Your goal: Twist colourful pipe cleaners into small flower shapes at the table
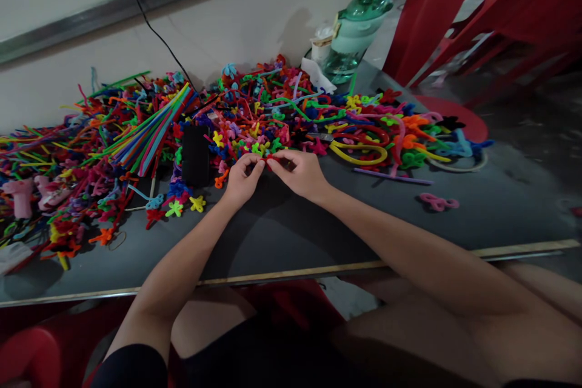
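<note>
At the edge of the pile, my left hand (244, 179) and my right hand (300, 174) meet, thumbs and fingertips pinched. Between them shows a small red fuzzy pipe cleaner piece (271, 159), mostly hidden by the fingers. Left of my left hand stands a dark rectangular block (195, 156), with a yellow pipe cleaner flower (197, 204) in front of it. Scissors (359, 151) with a yellow and a red handle lie right of my right hand. A purple pipe cleaner (393, 176) rests just below them.
A heap of coloured pipe cleaner shapes (254, 97) runs along the wall, with a bundle of straight pipe cleaners (148, 130) on it. A green bottle (352, 36) stands at the back. One pink twisted shape (438, 202) lies apart on the dark table (291, 236). Red chairs (431, 12) are beyond.
</note>
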Available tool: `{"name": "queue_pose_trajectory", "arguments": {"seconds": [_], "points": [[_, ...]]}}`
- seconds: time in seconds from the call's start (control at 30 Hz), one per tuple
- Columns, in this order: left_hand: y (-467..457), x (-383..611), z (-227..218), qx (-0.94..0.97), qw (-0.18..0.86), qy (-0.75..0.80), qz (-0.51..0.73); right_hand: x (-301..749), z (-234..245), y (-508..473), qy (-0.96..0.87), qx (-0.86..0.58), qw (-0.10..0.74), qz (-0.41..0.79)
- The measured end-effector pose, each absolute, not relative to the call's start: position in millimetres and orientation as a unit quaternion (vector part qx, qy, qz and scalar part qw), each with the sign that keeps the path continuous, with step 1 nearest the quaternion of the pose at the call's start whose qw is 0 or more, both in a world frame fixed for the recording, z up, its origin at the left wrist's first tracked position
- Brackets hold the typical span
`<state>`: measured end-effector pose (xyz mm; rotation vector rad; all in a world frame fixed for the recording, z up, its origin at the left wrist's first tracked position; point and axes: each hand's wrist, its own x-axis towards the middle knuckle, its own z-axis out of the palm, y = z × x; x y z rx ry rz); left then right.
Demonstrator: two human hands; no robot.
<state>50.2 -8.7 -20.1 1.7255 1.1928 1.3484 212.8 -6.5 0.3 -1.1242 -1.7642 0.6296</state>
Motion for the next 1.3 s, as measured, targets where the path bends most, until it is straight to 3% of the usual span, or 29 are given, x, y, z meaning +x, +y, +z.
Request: {"name": "queue_pose_trajectory", "arguments": {"seconds": [0.17, 0.37, 0.57, 0.83, 1.3], "points": [[-11.8, 53.2, -18.7, 0.658, 0.3, 0.457, 0.518, 210.4, 2.9, -9.6, -0.694, -0.45, 0.467, 0.312], [-14.2, 57.3, -23.2, 0.605, 0.357, 0.484, 0.522, 210.3, -0.3, -6.9, -0.676, -0.444, 0.468, 0.357], [-13.7, 47.6, -14.8, 0.663, 0.208, 0.512, 0.505, 213.0, -5.5, -0.2, -0.65, -0.439, 0.478, 0.395], [-15.5, 47.2, -10.4, 0.701, 0.147, 0.502, 0.484, 215.3, -6.7, 1.7, -0.685, -0.45, 0.472, 0.324], [-14.3, 43.9, -14.1, 0.666, 0.259, 0.502, 0.488, 216.9, -2.0, -3.7, -0.761, -0.428, 0.44, 0.209]]}}
